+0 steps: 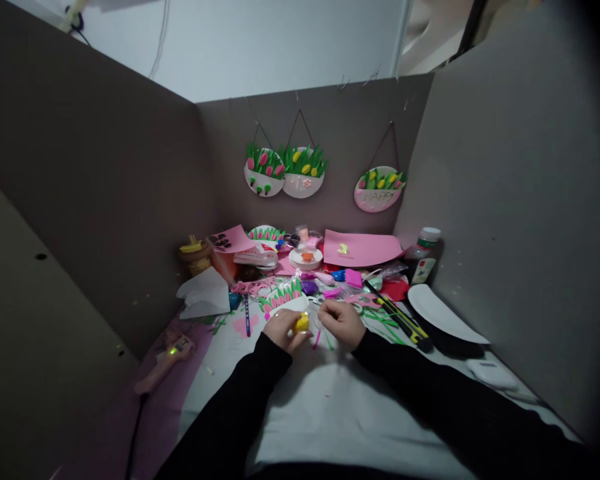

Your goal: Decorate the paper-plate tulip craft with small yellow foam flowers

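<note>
- Head view: a small, bright yellow lump sits in the left hand, above the pale cloth; it looks like soft modelling clay, rounded and smooth, partly covered by the fingers.
- Left hand: thumb and fingers pinch the yellow lump from either side.
- Right hand: fingers curled together, close beside some clear film between the hands; I cannot tell whether they grip it.
- Film: thin, crinkled and shiny, next to the lump; its edges are hard to make out.
- Just beyond the hands: a white paper-plate piece decorated with pink tulips and pointed green leaves, its near edge partly hidden by the left hand.
- To the right: narrow green strips and a yellow-and-black utility knife, lying slantwise near the right wrist.
- To the left: a slim blue pen and, farther off, a pink glue gun with a lit green light.
- Behind: flat pink sheet, capped bottle, and tulip-filled plates hanging on the grey partition.
</note>
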Action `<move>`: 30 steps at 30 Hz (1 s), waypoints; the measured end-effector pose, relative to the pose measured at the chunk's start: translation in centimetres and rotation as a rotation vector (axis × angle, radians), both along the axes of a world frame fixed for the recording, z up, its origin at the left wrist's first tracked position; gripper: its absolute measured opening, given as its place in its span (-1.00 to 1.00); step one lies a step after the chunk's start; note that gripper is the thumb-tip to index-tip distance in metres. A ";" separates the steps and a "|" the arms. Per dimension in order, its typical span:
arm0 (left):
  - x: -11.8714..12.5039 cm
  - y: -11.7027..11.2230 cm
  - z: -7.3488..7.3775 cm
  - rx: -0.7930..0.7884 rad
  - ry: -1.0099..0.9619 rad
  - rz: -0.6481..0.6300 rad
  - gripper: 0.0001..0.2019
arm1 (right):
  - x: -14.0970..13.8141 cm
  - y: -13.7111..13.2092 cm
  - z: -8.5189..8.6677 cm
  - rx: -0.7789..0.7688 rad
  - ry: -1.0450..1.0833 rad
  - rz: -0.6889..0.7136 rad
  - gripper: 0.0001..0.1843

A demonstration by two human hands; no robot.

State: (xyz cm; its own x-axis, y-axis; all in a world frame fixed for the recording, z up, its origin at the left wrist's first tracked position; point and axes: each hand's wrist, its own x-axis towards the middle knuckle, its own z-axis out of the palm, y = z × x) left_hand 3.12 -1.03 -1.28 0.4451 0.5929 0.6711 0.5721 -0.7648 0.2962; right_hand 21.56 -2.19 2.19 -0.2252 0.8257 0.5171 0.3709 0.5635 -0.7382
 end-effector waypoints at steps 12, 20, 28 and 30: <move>-0.1 -0.4 0.5 0.039 0.076 0.039 -0.70 | 0.5 0.3 0.0 0.222 -0.048 0.066 -0.77; 0.1 0.1 -0.5 -0.016 0.066 -0.006 -0.66 | 0.2 0.1 -0.1 0.162 -0.044 0.050 -0.82; 0.2 0.3 -0.7 -0.009 0.122 0.010 -0.63 | 0.0 -0.1 0.0 0.134 -0.087 0.092 -0.83; 0.3 0.3 -0.8 -0.016 0.129 0.022 -0.62 | 0.0 -0.1 0.0 0.118 -0.100 0.095 -0.82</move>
State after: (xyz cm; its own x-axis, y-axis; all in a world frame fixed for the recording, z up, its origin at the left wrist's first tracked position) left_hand 3.39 -0.70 -2.12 0.5139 0.6137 0.5994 0.6232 -0.7473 0.2308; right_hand 21.61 -2.32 2.16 -0.3542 0.7335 0.5801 0.3799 0.6797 -0.6274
